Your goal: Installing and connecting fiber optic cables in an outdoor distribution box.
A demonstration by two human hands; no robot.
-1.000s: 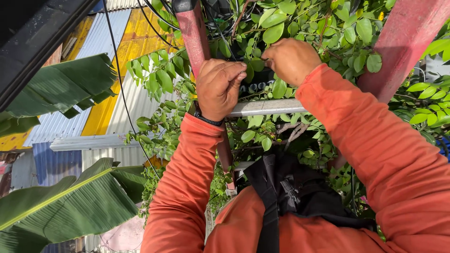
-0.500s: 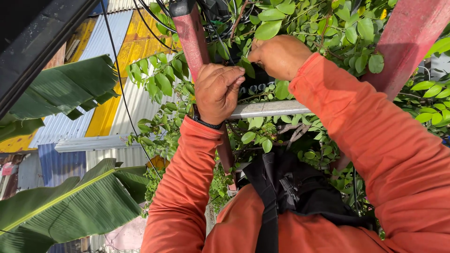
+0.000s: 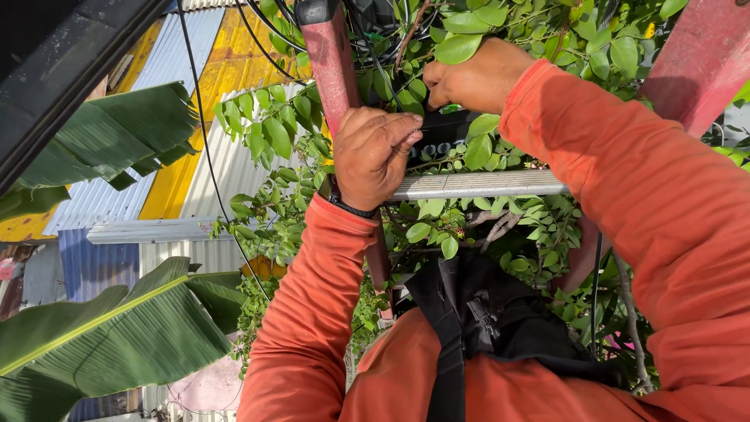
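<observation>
Both my arms, in orange sleeves, reach up into leafy branches on a ladder. My left hand (image 3: pixel 375 156) is curled just above the metal rung (image 3: pixel 484 185), its fingertips pressed against the left edge of a small black box (image 3: pixel 447 129) half hidden by leaves. Whether the fingers pinch anything is hidden. My right hand (image 3: pixel 469 78) is higher and closed on the top of the same box, thumb and fingers together. Thin black cables (image 3: pixel 205 148) run down from the upper left.
Red ladder rails stand at the left (image 3: pixel 332 62) and right (image 3: pixel 699 59). A black bag with a strap (image 3: pixel 476 312) hangs at my chest. Below are banana leaves (image 3: pixel 94 336) and corrugated roofing in yellow, white and blue (image 3: pixel 187 117).
My right hand has moved upward, away from the rung. My left hand has stayed by the box, with its fingers shifting slightly.
</observation>
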